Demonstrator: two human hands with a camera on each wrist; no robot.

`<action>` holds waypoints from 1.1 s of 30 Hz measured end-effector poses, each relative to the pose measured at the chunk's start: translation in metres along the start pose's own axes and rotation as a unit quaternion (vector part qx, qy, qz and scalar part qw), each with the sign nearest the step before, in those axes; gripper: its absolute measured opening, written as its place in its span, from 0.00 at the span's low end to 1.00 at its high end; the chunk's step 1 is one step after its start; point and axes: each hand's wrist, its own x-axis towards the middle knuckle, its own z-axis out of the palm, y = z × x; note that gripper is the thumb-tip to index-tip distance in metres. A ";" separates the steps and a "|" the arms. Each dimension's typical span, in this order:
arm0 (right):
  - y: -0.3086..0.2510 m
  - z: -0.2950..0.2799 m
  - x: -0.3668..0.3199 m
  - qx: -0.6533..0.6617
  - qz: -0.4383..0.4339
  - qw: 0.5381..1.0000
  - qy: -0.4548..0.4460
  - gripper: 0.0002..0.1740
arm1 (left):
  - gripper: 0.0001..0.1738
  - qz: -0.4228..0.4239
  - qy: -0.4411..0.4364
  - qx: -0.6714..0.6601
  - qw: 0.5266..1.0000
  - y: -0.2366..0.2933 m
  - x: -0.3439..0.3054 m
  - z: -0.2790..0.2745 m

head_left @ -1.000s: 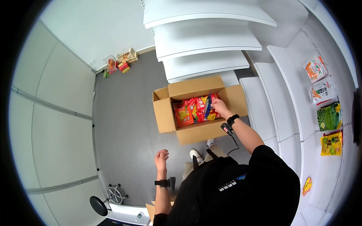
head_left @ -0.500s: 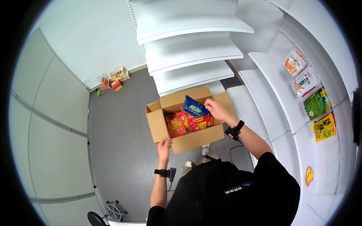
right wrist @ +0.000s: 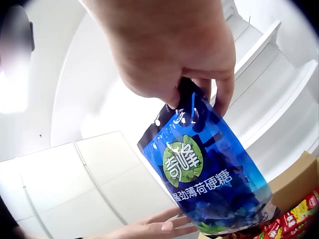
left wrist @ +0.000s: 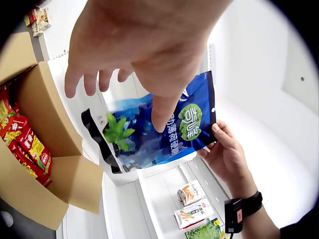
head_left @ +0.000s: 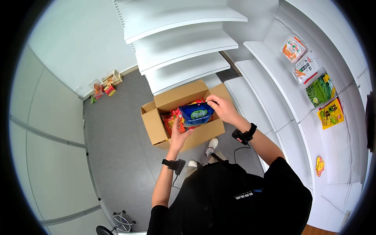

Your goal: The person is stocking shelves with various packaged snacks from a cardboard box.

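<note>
Pinched at its top edge by my right hand (head_left: 224, 110), a blue bag (head_left: 196, 114) with a green oval label hangs over the open cardboard box (head_left: 203, 138). In the right wrist view the right fingers grip the dark top corner of the bag (right wrist: 199, 169). My left hand (head_left: 180, 135) is at the bag's lower left, its fingers spread; in the left wrist view the left hand (left wrist: 142, 55) has straight fingers and its thumb lies over the bag's front (left wrist: 149, 130). Whether it touches the bag I cannot tell. Red snack packets (left wrist: 27, 147) fill the box.
White shelves (head_left: 184, 43) stand behind the box, and more shelving (head_left: 274, 82) runs down the right with several snack bags (head_left: 321, 91) on it. Small goods (head_left: 111, 78) lie on the floor by the left wall. A wheeled stool (head_left: 122, 222) is at the lower left.
My right hand has lifted the blue bag out of the box, and its front is turned to view. The left hand has moved up and right, from beside the box to the bag.
</note>
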 end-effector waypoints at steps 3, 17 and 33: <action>-0.003 -0.002 -0.009 0.040 -0.001 0.999 0.006 0.07 | 0.45 -0.016 -0.046 -0.031 0.998 -0.011 0.006 0.009; 0.011 -0.031 -0.033 0.120 0.012 0.989 0.084 0.08 | 0.13 -0.076 -0.130 -0.086 0.985 0.057 -0.009 0.040; 0.059 -0.112 -0.202 0.303 0.141 0.920 0.204 0.24 | 0.11 -0.090 -0.284 -0.169 0.940 0.119 -0.034 0.166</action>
